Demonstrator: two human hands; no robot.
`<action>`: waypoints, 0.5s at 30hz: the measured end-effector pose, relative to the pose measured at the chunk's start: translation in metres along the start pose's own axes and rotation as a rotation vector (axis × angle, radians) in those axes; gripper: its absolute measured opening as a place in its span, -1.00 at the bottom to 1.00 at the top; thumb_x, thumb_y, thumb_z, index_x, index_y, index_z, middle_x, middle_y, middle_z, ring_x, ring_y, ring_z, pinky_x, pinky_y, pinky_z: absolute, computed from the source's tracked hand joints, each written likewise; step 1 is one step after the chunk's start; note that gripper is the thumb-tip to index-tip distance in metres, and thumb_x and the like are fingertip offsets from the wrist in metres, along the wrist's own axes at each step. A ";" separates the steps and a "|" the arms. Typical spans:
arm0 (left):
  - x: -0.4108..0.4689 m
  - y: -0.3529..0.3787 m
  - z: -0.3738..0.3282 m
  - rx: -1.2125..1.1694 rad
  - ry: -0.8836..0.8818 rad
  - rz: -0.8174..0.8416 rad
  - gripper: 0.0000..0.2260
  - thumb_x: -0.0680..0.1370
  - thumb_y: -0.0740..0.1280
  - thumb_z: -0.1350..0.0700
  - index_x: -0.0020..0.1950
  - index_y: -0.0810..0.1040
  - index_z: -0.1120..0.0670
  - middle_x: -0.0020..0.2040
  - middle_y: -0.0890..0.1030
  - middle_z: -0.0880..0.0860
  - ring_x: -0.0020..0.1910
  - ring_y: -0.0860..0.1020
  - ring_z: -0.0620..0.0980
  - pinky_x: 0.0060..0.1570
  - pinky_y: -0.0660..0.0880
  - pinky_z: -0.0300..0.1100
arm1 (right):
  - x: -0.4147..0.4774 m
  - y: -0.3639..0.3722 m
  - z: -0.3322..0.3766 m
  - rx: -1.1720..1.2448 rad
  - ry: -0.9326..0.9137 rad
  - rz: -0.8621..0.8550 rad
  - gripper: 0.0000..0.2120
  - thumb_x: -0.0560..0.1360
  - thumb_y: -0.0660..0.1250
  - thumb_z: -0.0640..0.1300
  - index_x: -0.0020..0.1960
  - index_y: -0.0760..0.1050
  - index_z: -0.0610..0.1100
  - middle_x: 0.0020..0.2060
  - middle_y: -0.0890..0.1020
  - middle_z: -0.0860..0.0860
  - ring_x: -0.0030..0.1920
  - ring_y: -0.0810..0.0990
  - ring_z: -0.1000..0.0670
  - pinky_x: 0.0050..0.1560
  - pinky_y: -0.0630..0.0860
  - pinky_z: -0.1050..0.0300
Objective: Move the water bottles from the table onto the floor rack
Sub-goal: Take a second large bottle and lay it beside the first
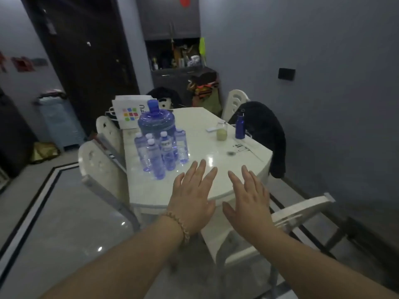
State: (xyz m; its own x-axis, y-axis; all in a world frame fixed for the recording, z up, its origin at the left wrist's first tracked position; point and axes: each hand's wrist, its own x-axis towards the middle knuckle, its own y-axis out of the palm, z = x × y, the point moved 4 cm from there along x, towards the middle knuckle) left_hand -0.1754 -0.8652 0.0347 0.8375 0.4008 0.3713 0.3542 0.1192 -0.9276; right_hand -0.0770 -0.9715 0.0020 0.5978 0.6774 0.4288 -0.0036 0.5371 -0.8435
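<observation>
Several small clear water bottles (160, 153) with white caps stand upright in a cluster on the left part of the white table (218, 169). Behind them stands a large blue water jug (155, 120). My left hand (193, 197), with a bead bracelet on the wrist, and my right hand (250, 199) are stretched out flat, palms down, over the table's near edge. Both hold nothing. The left hand is a little to the right of the nearest bottle and apart from it. No floor rack is in view.
A glass jar (222, 131) and a dark blue flask (240, 126) stand at the table's right side. White chairs (101, 165) surround the table; one carries a black jacket (265, 130). A white bag (127, 112) sits at the far left. Glossy floor (64, 212) lies left.
</observation>
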 end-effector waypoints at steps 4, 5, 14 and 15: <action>-0.034 -0.027 0.090 0.054 0.038 0.003 -0.30 0.50 0.28 -0.08 0.53 -0.03 -0.08 0.57 -0.03 0.05 0.52 -0.08 0.05 0.43 -0.06 0.02 | 0.008 0.037 0.088 0.036 0.013 0.001 -0.23 0.45 0.31 0.13 0.51 -0.06 0.10 0.54 -0.03 -0.06 0.51 -0.09 -0.08 0.45 -0.11 -0.06; -0.040 -0.033 0.109 0.050 0.034 0.000 -0.30 0.50 0.28 -0.08 0.53 -0.02 -0.08 0.57 -0.03 0.04 0.52 -0.09 0.04 0.43 -0.07 0.02 | 0.009 0.044 0.106 0.050 0.016 0.009 -0.23 0.45 0.31 0.13 0.51 -0.04 0.09 0.54 -0.02 -0.06 0.51 -0.07 -0.08 0.45 -0.08 -0.07; -0.042 -0.032 0.234 -0.015 0.018 0.008 -0.31 0.53 0.23 -0.07 0.54 -0.11 -0.08 0.56 -0.15 0.02 0.51 -0.21 0.00 0.45 -0.08 0.01 | 0.059 0.101 0.208 0.013 -0.026 0.014 -0.24 0.38 0.41 0.06 0.48 0.16 0.00 0.50 0.16 -0.12 0.48 0.13 -0.16 0.41 0.09 -0.12; -0.038 -0.027 0.247 -0.020 0.006 0.012 -0.31 0.54 0.22 -0.07 0.54 -0.12 -0.09 0.56 -0.16 0.02 0.51 -0.22 -0.01 0.45 -0.09 0.01 | 0.067 0.111 0.216 0.009 -0.031 0.013 -0.25 0.39 0.40 0.06 0.48 0.15 0.01 0.51 0.15 -0.11 0.48 0.11 -0.15 0.42 0.08 -0.11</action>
State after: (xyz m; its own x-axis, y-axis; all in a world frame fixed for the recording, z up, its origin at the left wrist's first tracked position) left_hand -0.3196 -0.6588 0.0355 0.8443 0.3966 0.3604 0.3521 0.0965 -0.9310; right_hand -0.2105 -0.7577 0.0067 0.5727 0.6995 0.4275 -0.0183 0.5323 -0.8463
